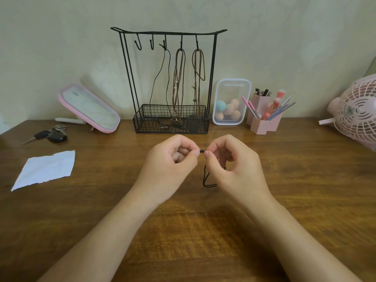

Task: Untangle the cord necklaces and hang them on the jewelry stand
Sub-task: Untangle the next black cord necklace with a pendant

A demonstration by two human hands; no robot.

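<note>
Black cord necklace (204, 179), thin with a knotted end, dangles above the counter's (305, 180) middle; left hand (171, 165) and right hand (234, 165) pinch it with curled fingers (195, 154).

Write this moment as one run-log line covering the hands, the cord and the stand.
left hand: pinches black cord | right hand: pinches same cord | jewelry stand: three necklaces hung, two hooks free

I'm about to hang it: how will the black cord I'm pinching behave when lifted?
Probably floppy: the black cord sags in a loop under the right hand. Likely very light, being so thin.
</note>
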